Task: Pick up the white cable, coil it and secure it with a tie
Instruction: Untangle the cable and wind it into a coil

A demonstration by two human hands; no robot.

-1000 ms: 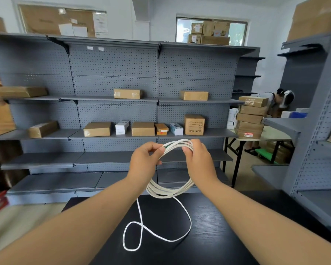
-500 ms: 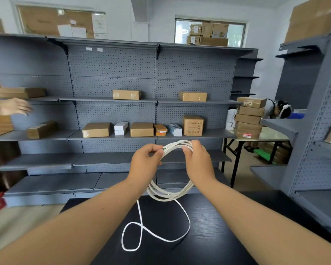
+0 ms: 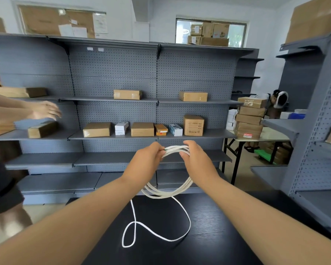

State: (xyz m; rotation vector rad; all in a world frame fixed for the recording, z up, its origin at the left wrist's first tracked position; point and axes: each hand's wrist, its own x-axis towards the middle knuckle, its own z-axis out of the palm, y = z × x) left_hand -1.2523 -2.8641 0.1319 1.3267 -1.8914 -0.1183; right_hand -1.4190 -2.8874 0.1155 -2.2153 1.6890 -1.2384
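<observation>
- A black wood-grain table top point(image 3: 218, 236) lies nearest, below both bare forearms
- The thin white cable point(image 3: 166, 196) is mostly gathered into a coil of several turns, held in the air above the table's far edge
- Its loose tail drops from the coil and lies on the table in 1 wide curve and 1 small crossed loop
- The left hand point(image 3: 147, 162) pinches the top of the coil at its left side, fingers curled round the strands
- The right hand point(image 3: 198, 162) grips the top just beside it, fingers hooked over the strands, thumb under them
- A small dark green bit shows at the left fingertips, too small to identify
- Behind stands grey perforated metal shelving point(image 3: 115, 69) carrying brown cardboard boxes point(image 3: 97, 129)
- At the left edge another person's hand point(image 3: 44, 111) reaches over a shelf, blurred
- Far right, a stack of flat cartons point(image 3: 249, 119) sits on a folding table
</observation>
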